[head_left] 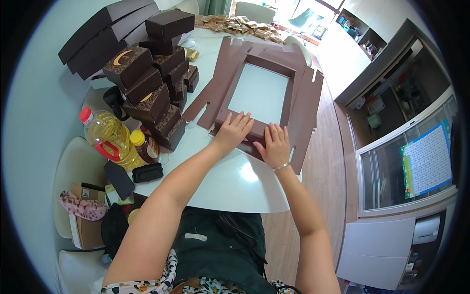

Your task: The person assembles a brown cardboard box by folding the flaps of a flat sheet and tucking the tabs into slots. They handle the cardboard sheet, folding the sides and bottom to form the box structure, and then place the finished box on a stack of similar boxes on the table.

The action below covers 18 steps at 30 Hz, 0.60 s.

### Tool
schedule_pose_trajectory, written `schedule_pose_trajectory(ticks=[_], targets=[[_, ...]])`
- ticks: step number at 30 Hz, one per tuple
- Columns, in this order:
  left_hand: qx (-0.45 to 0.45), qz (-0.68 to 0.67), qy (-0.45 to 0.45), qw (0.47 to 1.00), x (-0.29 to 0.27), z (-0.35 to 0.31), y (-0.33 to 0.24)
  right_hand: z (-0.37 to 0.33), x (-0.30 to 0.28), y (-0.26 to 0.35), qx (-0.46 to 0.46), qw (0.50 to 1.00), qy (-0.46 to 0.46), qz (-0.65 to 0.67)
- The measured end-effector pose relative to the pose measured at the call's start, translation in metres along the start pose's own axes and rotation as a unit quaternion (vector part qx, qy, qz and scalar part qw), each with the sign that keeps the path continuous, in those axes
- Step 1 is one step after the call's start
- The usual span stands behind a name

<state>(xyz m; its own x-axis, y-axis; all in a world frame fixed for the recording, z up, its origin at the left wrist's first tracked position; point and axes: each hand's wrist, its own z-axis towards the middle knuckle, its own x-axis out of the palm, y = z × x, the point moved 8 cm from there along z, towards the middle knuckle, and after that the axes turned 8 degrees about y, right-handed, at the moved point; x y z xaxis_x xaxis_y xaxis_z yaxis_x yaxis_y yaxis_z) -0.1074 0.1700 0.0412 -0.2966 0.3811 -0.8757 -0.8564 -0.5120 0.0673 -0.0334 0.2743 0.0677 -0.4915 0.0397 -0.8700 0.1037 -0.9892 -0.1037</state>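
Observation:
A brown cardboard box frame [293,93] with a pale rectangular middle lies on the white table, partly folded up. Its inner walls stand around the opening, and flat slotted flaps spread outward. My left hand [234,131] rests on the near side of this frame, fingers stretched out and pressed against the card. Just to its right, my right hand [275,146] lies over the same near side, fingers extended and thumb apart, a bracelet at the wrist. Neither hand grips anything that I can see. The undersides of both palms are hidden.
Stacked dark brown boxes [149,105] rise left of the card, beside a large oil bottle [108,130], a yellow-capped jar [145,147] and a black case [148,172]. Many gold packets [240,25] cover the table's far end. A white table edge [230,208] lies near me.

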Motion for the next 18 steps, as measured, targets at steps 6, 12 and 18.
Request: schedule_pose_trajectory(ticks=[6, 12, 18], targets=[[0.002, -0.141, 0.170, 0.975, 0.025, 0.014, 0.013, -0.001, 0.041, -0.017, 0.072, 0.989, 0.122, 0.037], [0.036, -0.150, 0.136, 0.979, 0.006, 0.016, 0.014, 0.017, 0.051, -0.038, 0.073, 0.911, 0.359, 0.190], [-0.008, -0.139, 0.212, 0.967, 0.001, 0.002, 0.026, 0.018, 0.013, -0.011, -0.102, 0.885, 0.452, -0.055]])
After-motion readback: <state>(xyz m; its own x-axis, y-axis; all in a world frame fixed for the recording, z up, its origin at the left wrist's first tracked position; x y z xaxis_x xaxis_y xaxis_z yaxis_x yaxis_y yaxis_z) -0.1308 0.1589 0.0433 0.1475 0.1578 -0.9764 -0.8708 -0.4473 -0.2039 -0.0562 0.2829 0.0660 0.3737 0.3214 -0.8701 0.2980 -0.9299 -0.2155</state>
